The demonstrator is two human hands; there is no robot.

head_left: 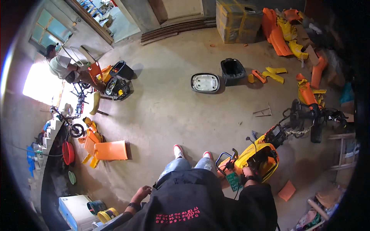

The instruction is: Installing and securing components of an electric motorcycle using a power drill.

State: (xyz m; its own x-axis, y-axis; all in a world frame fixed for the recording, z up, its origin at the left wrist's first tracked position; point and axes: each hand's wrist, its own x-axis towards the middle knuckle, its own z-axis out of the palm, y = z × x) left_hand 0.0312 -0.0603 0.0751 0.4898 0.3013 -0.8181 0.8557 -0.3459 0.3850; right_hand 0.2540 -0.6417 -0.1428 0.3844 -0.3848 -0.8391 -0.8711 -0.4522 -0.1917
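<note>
My right hand (248, 172) is at the rear of a partly stripped yellow electric scooter (248, 156), against the edge of its yellow body shell; its fingers are mostly hidden there. Just left of that hand hangs a green plate (233, 181). A dark metal rear rack (224, 157) sticks out beside the shell. My left hand (143, 192) hangs by my side, empty, fingers loosely bent and apart. Dark wheels and bare frame (296, 115) show at the scooter's far end, with handlebars (337, 115) to the right.
Orange panels (111, 150) lie at left, near a red basin (68, 153). Another person (63, 67) stands far left by a stripped scooter (79, 102). Black bins (232, 71) and yellow parts (274, 75) lie ahead; a taped carton (238, 21) stands behind. An orange piece (286, 190) lies at right.
</note>
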